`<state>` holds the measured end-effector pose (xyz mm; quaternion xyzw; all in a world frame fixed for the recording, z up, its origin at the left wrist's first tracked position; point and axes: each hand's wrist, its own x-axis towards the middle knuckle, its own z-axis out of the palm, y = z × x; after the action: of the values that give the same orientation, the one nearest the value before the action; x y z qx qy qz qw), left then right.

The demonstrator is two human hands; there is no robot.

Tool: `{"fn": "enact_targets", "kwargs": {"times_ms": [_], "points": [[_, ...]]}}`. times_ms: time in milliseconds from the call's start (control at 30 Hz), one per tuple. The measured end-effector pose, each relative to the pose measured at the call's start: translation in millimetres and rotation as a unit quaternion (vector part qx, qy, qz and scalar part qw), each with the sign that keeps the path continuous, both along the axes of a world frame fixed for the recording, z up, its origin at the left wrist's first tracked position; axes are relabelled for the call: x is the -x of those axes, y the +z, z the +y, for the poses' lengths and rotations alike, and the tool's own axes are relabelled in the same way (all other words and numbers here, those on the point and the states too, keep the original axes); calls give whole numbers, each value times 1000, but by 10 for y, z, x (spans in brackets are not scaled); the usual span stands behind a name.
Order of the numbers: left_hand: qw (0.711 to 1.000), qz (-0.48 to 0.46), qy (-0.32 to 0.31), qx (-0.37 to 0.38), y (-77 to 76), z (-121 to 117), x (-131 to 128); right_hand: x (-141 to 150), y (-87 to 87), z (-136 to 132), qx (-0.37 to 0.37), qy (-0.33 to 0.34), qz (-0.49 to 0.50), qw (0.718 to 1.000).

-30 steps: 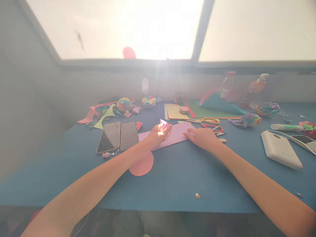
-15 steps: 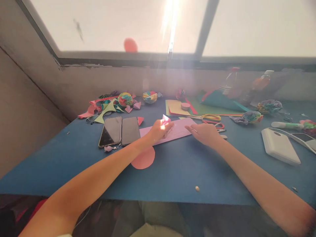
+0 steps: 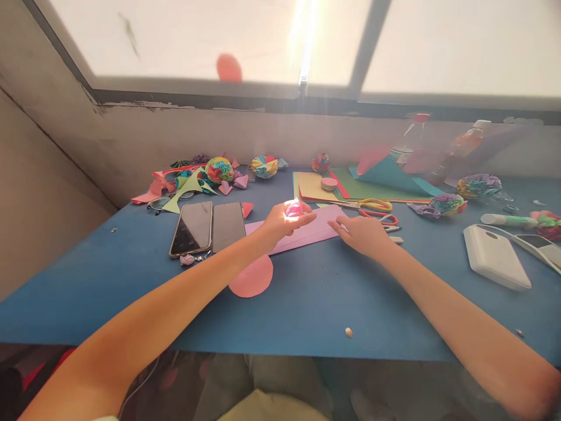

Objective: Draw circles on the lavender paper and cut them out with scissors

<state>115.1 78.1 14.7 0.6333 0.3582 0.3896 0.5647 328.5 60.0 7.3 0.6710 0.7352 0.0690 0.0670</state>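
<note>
My left hand (image 3: 280,224) is closed around a small folded pink paper piece (image 3: 294,209), brightly sunlit, above a lilac paper sheet (image 3: 311,229). The sheet lies at a slant on the blue table. At its right end rests my right hand (image 3: 363,235), fingers stretched out and touching the sheet's edge. A pink paper circle (image 3: 253,278) lies partly under my left forearm. Two phones, one dark-screened (image 3: 191,229) and one greyish (image 3: 228,228), lie left of the sheet. Just behind my right hand are yellow-handled scissors (image 3: 375,205) and red-handled scissors (image 3: 378,218).
Colored paper sheets (image 3: 394,192) are stacked at the back, a round pink tin (image 3: 329,184) on them. Crumpled paper balls (image 3: 265,166) and green scraps (image 3: 186,190) lie along the wall. Two bottles (image 3: 414,137) stand back right. A white power bank (image 3: 497,257) lies right.
My left hand has lifted and turned slightly, and the pink piece shows rounder between its fingers. My right hand has barely moved. The whole view has shifted a little.
</note>
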Motion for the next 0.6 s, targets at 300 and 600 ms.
{"fn": "enact_targets", "kwargs": {"times_ms": [300, 600], "points": [[987, 129, 89, -39, 66, -58, -26, -5, 13, 13, 13, -8, 1, 1000], [980, 166, 89, -70, 104, -95, -41, -19, -18, 31, -6, -15, -11, 1000]]}}
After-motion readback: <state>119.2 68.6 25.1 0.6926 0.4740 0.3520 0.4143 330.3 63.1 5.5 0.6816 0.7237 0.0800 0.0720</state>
